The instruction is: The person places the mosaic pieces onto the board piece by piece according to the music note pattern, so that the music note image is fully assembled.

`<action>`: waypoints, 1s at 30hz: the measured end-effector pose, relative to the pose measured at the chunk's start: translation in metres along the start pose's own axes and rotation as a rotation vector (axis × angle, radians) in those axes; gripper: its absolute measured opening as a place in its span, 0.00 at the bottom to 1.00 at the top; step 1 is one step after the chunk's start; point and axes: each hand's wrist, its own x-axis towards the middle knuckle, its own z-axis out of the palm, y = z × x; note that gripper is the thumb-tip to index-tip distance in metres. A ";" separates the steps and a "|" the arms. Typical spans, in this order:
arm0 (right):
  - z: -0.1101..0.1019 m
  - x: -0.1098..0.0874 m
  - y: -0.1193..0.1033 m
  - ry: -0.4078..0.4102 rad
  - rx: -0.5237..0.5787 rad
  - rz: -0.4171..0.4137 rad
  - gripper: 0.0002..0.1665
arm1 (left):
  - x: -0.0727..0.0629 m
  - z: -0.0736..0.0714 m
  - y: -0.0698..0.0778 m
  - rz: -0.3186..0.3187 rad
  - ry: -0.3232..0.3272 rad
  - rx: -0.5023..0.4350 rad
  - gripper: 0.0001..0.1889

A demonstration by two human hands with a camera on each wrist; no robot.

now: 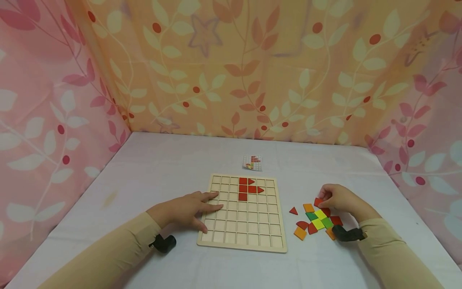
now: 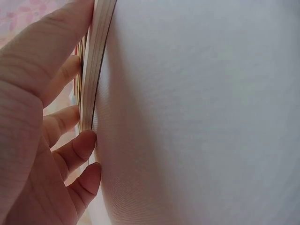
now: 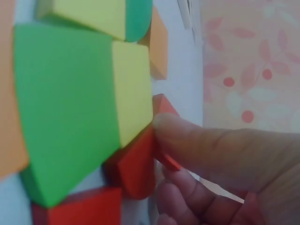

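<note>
Wooden board (image 1: 242, 228) holds red pieces (image 1: 243, 189), left grip (image 1: 187, 208) spread, right grip (image 1: 338, 197) pinching red tile (image 1: 317, 202).

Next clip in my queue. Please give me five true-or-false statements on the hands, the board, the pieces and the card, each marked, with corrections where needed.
1. The left hand touches the left side of the board. True.
2. The right hand pinches an orange piece. False: the right hand pinches a red piece.
3. The pieces set in the board are all red. True.
4. The small card lies on top of the board. False: the small card lies on the cloth beyond the board's far edge.
5. Green pieces and yellow pieces lie to the right of the board. True.
</note>
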 end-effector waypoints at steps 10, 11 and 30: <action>0.002 0.005 -0.020 -0.028 -0.014 -0.003 0.07 | 0.000 0.000 0.000 -0.001 0.002 -0.001 0.42; 0.002 0.007 -0.024 -0.027 -0.005 0.002 0.06 | 0.000 0.000 0.000 0.001 0.002 0.000 0.42; 0.032 0.033 -0.102 -0.009 0.086 -0.202 0.02 | 0.000 -0.001 -0.001 0.006 0.001 -0.012 0.42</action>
